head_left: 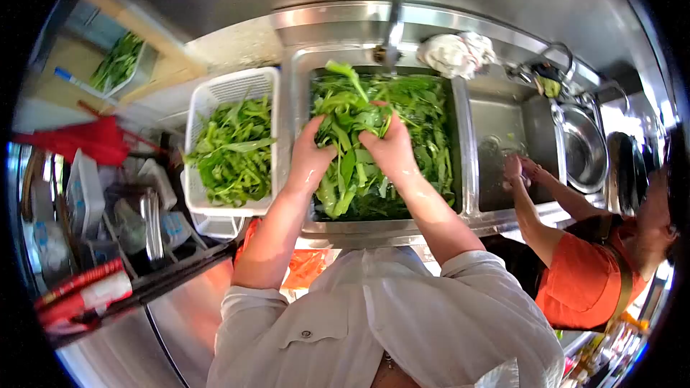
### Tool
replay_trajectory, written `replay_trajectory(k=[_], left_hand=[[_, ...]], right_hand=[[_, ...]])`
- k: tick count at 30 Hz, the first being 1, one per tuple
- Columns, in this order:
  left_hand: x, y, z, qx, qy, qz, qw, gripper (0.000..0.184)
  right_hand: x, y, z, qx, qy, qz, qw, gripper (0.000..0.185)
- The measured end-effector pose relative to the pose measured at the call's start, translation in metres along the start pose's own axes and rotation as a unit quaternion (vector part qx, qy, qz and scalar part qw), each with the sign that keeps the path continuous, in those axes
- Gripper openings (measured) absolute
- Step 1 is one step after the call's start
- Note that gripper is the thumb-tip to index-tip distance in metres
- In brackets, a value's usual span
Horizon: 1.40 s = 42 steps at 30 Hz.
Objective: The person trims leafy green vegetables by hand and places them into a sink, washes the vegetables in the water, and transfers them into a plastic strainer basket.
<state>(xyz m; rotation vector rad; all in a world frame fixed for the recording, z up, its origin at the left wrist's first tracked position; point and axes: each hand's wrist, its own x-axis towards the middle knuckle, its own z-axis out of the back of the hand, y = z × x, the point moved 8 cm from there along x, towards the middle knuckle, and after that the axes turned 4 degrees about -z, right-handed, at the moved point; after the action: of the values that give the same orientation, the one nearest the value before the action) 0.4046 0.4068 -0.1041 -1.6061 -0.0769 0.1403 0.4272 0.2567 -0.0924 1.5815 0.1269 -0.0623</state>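
Both of my hands are closed around a bunch of leafy greens [352, 126], lifted a little above the sink. My left hand [310, 152] grips its left side and my right hand [392, 147] its right side. Under and around the bunch, more leafy greens [431, 136] fill the water in the steel sink [466, 165]. To the left stands a white plastic basket [192, 136] holding more greens [237, 154]. Leaves cover some of my fingertips.
A faucet [392, 32] and a crumpled cloth [458, 54] are at the sink's back edge. On the right, a person in an orange shirt [586, 273] has their hands in a second basin [496, 118], beside a metal bowl [583, 147]. Containers [86, 194] crowd the left.
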Motion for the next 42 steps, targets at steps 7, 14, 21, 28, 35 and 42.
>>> replay_trajectory(k=[7, 14, 21, 28, 35, 42], left_hand=[[0.011, -0.112, 0.106, 0.005, -0.032, -0.021, 0.999, 0.052], [0.021, -0.164, 0.224, -0.004, -0.122, -0.041, 0.992, 0.052], [0.029, 0.005, 0.322, 0.393, -0.188, 0.079, 0.897, 0.066], [-0.007, 0.092, 0.327, 0.523, -0.117, 0.140, 0.833, 0.072], [-0.020, 0.050, 0.302, 0.566, -0.127, 0.203, 0.789, 0.069], [-0.022, 0.052, 0.304, 0.611, -0.142, 0.176, 0.758, 0.068]], right_hand=[[0.009, 0.121, -0.111, 0.032, 0.146, 0.125, 0.981, 0.043], [0.033, 0.150, -0.245, 0.129, 0.251, 0.090, 0.955, 0.041], [0.065, -0.058, -0.348, -0.312, 0.296, -0.055, 0.901, 0.082], [0.031, -0.057, -0.287, -0.645, 0.170, 0.172, 0.725, 0.034], [0.078, -0.100, -0.254, -0.664, 0.256, 0.157, 0.685, 0.017], [0.087, 0.027, -0.326, -0.557, 0.221, 0.324, 0.732, 0.012]])
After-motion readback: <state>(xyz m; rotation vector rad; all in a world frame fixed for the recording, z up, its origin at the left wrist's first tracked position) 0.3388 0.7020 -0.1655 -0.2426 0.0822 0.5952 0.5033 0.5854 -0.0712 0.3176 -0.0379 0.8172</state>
